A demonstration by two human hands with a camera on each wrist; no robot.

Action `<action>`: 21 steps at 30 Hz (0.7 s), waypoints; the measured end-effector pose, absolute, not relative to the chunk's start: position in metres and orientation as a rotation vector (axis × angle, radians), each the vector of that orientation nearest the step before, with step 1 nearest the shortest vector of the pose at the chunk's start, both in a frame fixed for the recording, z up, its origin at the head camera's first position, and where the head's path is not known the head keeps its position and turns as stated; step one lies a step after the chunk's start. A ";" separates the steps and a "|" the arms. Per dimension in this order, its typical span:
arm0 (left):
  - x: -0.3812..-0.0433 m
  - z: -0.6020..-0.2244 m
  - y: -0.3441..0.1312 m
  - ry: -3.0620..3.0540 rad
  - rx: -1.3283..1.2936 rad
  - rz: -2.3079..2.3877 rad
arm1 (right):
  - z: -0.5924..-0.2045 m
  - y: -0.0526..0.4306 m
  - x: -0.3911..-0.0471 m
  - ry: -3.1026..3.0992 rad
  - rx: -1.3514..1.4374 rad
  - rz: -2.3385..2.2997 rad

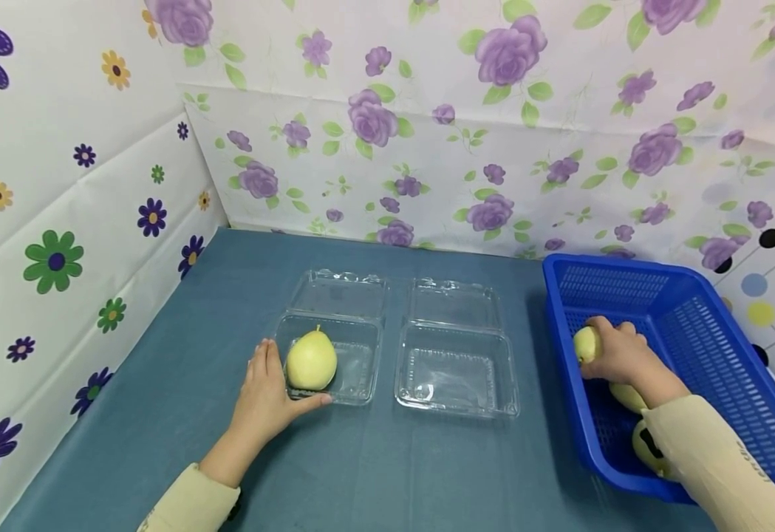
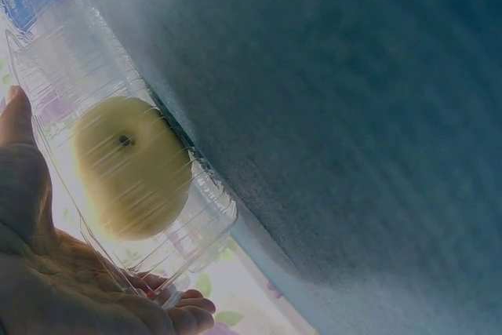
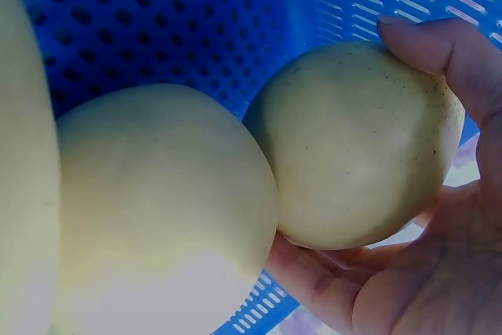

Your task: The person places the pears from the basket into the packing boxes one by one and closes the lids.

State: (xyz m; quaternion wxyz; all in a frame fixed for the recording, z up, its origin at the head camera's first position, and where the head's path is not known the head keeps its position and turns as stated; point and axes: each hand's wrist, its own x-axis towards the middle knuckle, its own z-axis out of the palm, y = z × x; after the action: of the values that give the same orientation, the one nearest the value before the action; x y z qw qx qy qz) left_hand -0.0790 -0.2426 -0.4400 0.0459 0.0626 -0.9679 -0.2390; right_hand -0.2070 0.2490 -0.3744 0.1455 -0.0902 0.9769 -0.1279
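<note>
A: Head view, 12 o'clock toward the far wall. Left hand (image 1: 263, 399)?
B: Fingers extended, not curled, along the 9 o'clock side of a clear, rectangular plastic container (image 1: 360, 375); thumb at its 6 o'clock edge. Judged as bracing: thin plastic probably slides easily.
A: Contents?
B: One smooth, yellow-green pear (image 1: 312, 360), toward 9 o'clock in the base. Lid folded back to 12, presumably for access from above. A matching clear plastic container (image 1: 456, 373) sits just beside, at 3 o'clock.
A: Right hand (image 1: 621, 356)?
B: Gripping a rounded, pale-yellow pear (image 1: 586, 344) near 9 o'clock inside the blue, perforated plastic basket (image 1: 626, 264). Thumb and fingers oppose, likely against slipping. More pale pears (image 1: 628, 397) lie toward 7. Whether the gripped one is lifted: cannot tell.
</note>
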 end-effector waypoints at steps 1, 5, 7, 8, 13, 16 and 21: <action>-0.079 -0.440 -0.242 -2.955 0.192 -0.731 | -0.374 0.249 -0.207 2.820 -0.261 -0.365; -0.079 -0.440 -0.242 -2.953 0.189 -0.727 | -0.373 0.249 -0.205 2.826 -0.263 -0.363; -0.078 -0.440 -0.241 -2.951 0.187 -0.721 | -0.373 0.249 -0.204 2.824 -0.259 -0.361; -0.078 -0.440 -0.241 -2.951 0.185 -0.718 | -0.373 0.249 -0.203 2.824 -0.258 -0.361; -0.078 -0.441 -0.241 -2.962 0.190 -0.719 | -0.370 0.249 -0.202 2.808 -0.237 -0.380; -0.078 -0.441 -0.241 -2.964 0.195 -0.724 | -0.367 0.249 -0.200 2.795 -0.233 -0.397; -0.078 -0.439 -0.242 -2.960 0.192 -0.726 | -0.364 0.249 -0.198 2.801 -0.230 -0.408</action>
State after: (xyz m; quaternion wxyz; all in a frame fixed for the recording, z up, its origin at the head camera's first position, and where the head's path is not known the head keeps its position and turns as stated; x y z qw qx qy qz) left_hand -0.0784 -0.2418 -0.4392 0.0437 0.0627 -0.9684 -0.2376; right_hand -0.1984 0.2494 -0.3640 0.1501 -0.0801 0.9751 -0.1419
